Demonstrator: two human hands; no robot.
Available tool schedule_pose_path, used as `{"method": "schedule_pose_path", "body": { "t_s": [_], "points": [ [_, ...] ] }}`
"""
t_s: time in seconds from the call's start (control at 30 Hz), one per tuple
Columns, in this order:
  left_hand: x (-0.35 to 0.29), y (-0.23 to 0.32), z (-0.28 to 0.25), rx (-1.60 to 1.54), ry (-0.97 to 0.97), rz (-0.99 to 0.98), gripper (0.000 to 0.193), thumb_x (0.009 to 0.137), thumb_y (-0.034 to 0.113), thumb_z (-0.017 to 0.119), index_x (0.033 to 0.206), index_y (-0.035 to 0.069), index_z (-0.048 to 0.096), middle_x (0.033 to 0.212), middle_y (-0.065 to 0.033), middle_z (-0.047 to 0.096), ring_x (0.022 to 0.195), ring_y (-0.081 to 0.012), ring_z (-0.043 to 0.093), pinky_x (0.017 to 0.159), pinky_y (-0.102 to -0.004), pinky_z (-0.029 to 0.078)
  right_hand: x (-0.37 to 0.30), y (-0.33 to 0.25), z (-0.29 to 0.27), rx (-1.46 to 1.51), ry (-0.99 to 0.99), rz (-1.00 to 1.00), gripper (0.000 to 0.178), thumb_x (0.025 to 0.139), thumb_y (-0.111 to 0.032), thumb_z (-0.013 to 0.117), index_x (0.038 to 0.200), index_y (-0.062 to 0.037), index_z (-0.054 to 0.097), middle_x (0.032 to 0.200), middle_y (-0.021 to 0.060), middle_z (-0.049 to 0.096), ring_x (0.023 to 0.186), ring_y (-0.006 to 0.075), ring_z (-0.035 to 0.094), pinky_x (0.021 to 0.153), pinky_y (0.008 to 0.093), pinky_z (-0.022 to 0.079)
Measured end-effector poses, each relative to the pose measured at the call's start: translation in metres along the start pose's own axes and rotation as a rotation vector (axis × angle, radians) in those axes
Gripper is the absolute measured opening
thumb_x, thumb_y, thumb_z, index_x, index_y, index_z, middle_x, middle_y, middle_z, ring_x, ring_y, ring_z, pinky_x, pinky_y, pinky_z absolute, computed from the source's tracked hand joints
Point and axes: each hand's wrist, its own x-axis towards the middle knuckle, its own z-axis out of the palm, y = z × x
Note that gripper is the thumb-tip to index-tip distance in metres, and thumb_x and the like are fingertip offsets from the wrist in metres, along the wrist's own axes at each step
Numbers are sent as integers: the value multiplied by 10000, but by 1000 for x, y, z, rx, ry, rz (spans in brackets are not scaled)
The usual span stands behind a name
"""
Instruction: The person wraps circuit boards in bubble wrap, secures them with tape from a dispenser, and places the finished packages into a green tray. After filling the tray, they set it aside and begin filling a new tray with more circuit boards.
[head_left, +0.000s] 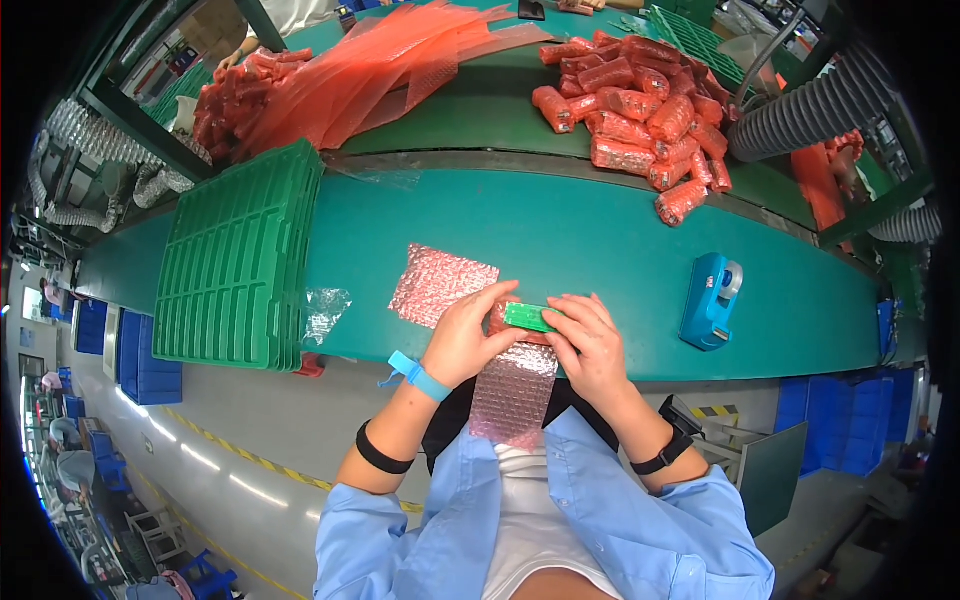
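Observation:
At the near edge of the bench, my left hand [472, 335] and my right hand [588, 338] meet around a small green rectangular piece that looks like a circuit board [527, 317]. A strip of clear pinkish bubble wrap [513, 390] runs from under it and hangs over the edge toward my lap. The fingers of both hands are closed on the board and the wrap at its ends; their undersides are hidden. Just beyond my left hand lies a flat stack of pink bubble-wrap sheets [440, 283].
Stacked green plastic trays [235, 255] stand at the left, beside a scrap of clear film [325, 312]. A blue tape dispenser [708, 303] sits at the right. Across the far belt lie a heap of red bubble-wrapped bundles [640, 100] and long red bubble-wrap sheets [400, 70].

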Motion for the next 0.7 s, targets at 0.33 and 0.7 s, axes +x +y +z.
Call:
{"method": "schedule_pose_path", "body": {
  "t_s": [0.33, 0.7],
  "points": [
    [70, 46, -131, -34, -58, -96, 438, 855, 111, 849, 1266, 11, 735, 1151, -144, 780, 922, -276, 740, 818, -384, 586, 127, -70, -19, -37, -84, 44, 241, 928, -160, 811, 1165, -115, 809, 1287, 65, 757, 1185, 301, 724, 1113, 630, 499],
    [134, 136, -118, -73, -69, -95, 533, 895, 129, 856, 1376, 5, 661, 1258, -175, 779, 1119, -314, 765, 966, -392, 596, 164, -61, -134, 136, -22, 174, 191, 929, -130, 802, 1112, -73, 808, 1237, 106, 770, 1101, 329, 752, 1088, 551, 543]
  ]
}}
